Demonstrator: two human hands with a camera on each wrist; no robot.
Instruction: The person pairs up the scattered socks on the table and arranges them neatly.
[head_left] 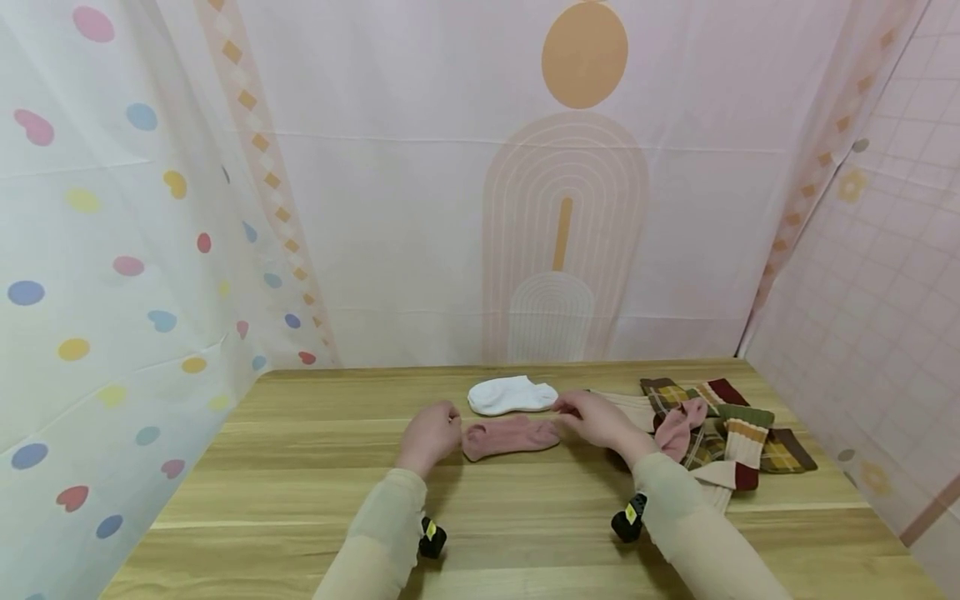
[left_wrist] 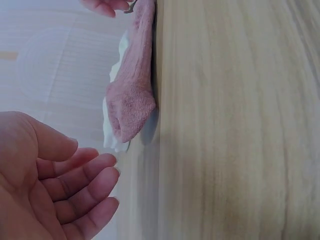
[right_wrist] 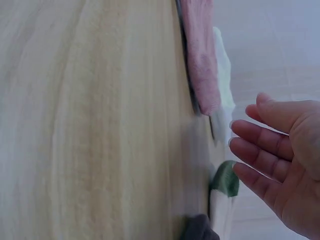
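Note:
A pink sock (head_left: pixel 510 437) lies flat across the wooden table, with a white ankle sock (head_left: pixel 508 396) just behind it. To the left of the pink sock is my left hand (head_left: pixel 432 435), fingers loosely bent and holding nothing. My right hand (head_left: pixel 597 421) hovers by the right ends of both socks. In the right wrist view that hand's fingers (right_wrist: pixel 257 142) are relaxed, with nothing between them and the thumb. The left wrist view shows a gap between my left hand (left_wrist: pixel 55 175) and the pink sock's near end (left_wrist: pixel 130 110).
Right of my right hand lies a loose heap of socks: a pink one (head_left: pixel 681 429), plaid ones (head_left: pixel 783 452), and cream ones with green and dark red parts (head_left: pixel 745 446). My right forearm partly covers it. Patterned curtains (head_left: pixel 405 208) stand behind and beside the wooden table (head_left: pixel 300 467).

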